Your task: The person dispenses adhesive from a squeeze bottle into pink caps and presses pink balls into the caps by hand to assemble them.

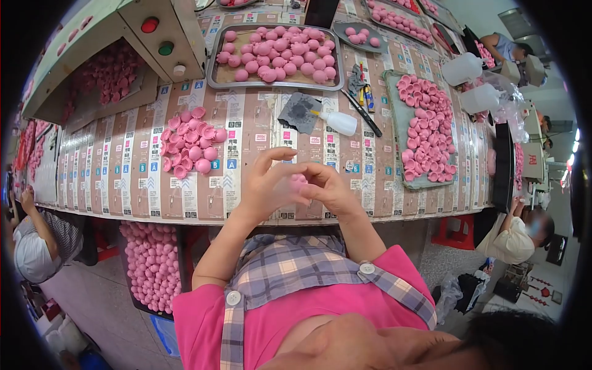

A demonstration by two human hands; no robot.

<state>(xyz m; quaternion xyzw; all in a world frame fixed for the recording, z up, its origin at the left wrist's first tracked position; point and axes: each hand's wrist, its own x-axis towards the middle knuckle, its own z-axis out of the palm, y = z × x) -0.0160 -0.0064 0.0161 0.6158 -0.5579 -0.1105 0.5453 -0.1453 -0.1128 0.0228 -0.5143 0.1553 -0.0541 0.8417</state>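
Note:
In front of my chest, over the table's near edge, both hands meet around a small pink round piece [298, 182], mostly covered by fingers. My right hand [330, 190] pinches it with curled thumb and fingers. My left hand [265, 188] closes on it from the other side, slightly blurred, one finger arched above. Whether the piece is a whole ball or a half shell cannot be made out. Left of my hands lies a loose pile of pink half shells and balls [188, 143]. Beyond them are a white squeeze bottle [340, 123] with a yellow tip and a dark grey cloth [300, 113].
A metal tray [213, 79] of pink balls stands behind; a greenish tray [394, 123] of half shells lies right. A pen [362, 113] and cutter [369, 98] lie between. A machine with buttons [161, 37] stands left. A crate [180, 265] of balls sits below. Other people work nearby.

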